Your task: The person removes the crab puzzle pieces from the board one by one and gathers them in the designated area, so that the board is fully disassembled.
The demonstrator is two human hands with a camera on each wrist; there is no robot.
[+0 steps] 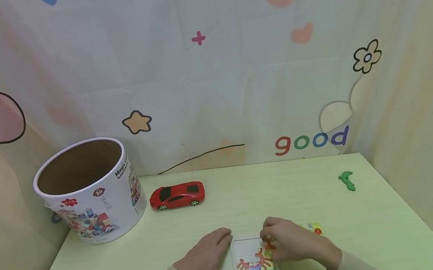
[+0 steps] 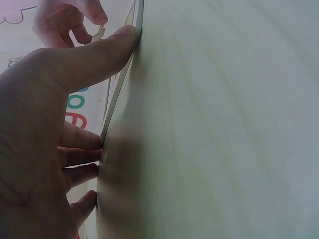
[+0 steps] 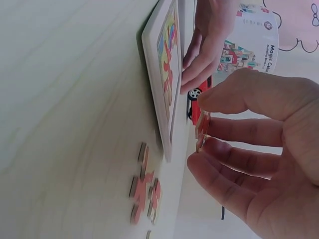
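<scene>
A white square puzzle tray lies near the table's front edge, with several colourful pieces fitted along its near side. My left hand lies flat on the table beside the tray's left edge, its thumb pressed against the tray rim. My right hand hovers over the tray's right part and pinches a reddish puzzle piece between thumb and fingertips. In the right wrist view the puzzle piece hangs just above the tray.
Loose puzzle pieces lie on the table right of the tray, loose pieces showing behind my right hand. A red toy car and a big open round tub stand at the back left. A green piece lies far right.
</scene>
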